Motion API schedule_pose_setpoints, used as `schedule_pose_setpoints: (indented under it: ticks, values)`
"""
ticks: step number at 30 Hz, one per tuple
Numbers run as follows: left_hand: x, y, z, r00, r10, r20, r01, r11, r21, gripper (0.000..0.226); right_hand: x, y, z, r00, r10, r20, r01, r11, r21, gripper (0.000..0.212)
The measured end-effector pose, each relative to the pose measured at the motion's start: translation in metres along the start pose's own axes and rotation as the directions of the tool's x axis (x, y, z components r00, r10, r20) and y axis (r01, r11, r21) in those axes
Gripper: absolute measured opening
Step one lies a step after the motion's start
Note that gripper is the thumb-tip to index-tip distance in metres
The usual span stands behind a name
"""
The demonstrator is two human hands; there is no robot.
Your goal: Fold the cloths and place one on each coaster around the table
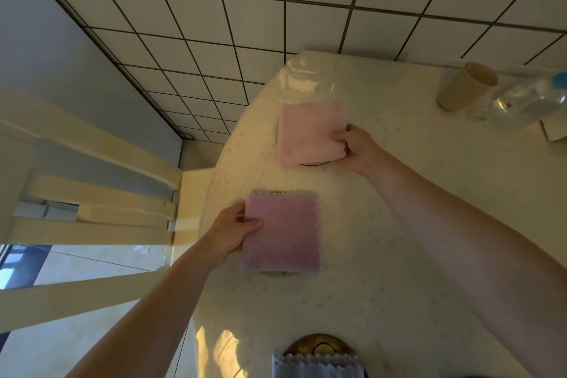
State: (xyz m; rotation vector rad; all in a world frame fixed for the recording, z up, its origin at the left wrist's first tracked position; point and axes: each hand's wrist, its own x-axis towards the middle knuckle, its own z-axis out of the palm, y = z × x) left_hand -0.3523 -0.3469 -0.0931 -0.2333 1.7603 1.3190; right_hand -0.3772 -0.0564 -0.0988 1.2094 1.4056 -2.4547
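In the head view, your left hand (231, 232) pinches the left edge of the mauve folded cloth (282, 233), thumb on top and fingers curled beneath. That cloth lies flat and roughly square near the left edge of the table (399, 255), covering nearly all of a coaster (277, 273), of which only a dark sliver shows at the cloth's near edge.

Your right hand (359, 147) grips the right edge of the pale pink folded cloth (311, 133), fingers bunched into the fabric. This cloth sits farther along the same left edge, toward the far left corner, over a second coaster (313, 164) that shows only as a thin dark arc at its near side.

Each cloth lies directly ahead of the hand that holds it, so I judge each hand only needs to let go and draw back outward, left hand left, right hand right.

At the near edge, a blue-grey cloth (317, 365) lies on a third, patterned coaster (319, 344), both cut by the frame.

Toward the far right corner a beige cup (463, 86) stands; whether anything is in it I cannot tell. Beside it lies a clear plastic bottle (521, 101) with a blue cap.
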Motion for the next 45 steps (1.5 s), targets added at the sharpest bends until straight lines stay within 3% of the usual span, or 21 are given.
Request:
schedule_pose_setpoints:
  ticks: [4,10,13,16,19,23,27,36,40,45]
  values:
    - [0.001,0.005,-0.002,1.000,0.031,-0.008,-0.030,0.999,0.032,0.034,0.005,0.002,0.000,0.999,0.026,0.031,-0.032,0.981,0.192,0.026]
    - [0.008,0.007,-0.009,0.997,0.046,-0.057,-0.031,0.971,0.238,0.028,0.011,0.008,-0.002,0.999,0.033,-0.033,-0.032,0.999,0.037,0.017]
    - [0.012,0.005,-0.012,0.988,0.102,-0.118,-0.051,0.927,0.373,0.028,0.013,0.005,-0.006,0.998,-0.017,-0.063,0.013,0.998,-0.059,0.016]
    - [0.013,0.003,-0.013,0.976,0.147,-0.162,-0.061,0.896,0.441,0.029,0.012,0.001,-0.010,0.985,-0.112,-0.135,0.076,0.965,-0.250,0.034]
    - [0.012,-0.002,-0.015,0.958,0.172,-0.228,-0.054,0.892,0.448,0.031,0.011,0.000,-0.017,0.940,-0.243,-0.240,0.088,0.852,-0.516,0.048]
    - [0.012,-0.007,-0.017,0.928,0.208,-0.308,-0.050,0.891,0.451,0.025,0.003,0.005,-0.025,0.913,-0.347,-0.213,0.116,0.723,-0.680,0.049]
    - [0.006,-0.005,-0.009,0.897,0.296,-0.327,-0.084,0.842,0.532,0.020,-0.010,0.010,-0.029,0.910,-0.341,-0.235,0.119,0.759,-0.640,0.040]
    - [-0.037,-0.022,0.004,0.872,0.263,-0.413,-0.022,0.864,0.503,0.019,-0.076,0.042,-0.075,0.922,-0.274,-0.273,0.068,0.809,-0.584,0.031]
    - [-0.058,-0.041,0.011,0.859,0.296,-0.418,-0.069,0.876,0.478,0.019,-0.101,0.056,-0.090,0.936,-0.249,-0.248,0.069,0.822,-0.566,0.024]
    - [-0.095,-0.081,0.033,0.787,0.424,-0.447,-0.103,0.806,0.582,0.033,-0.156,0.090,-0.108,0.937,-0.280,-0.207,0.105,0.793,-0.600,0.021]
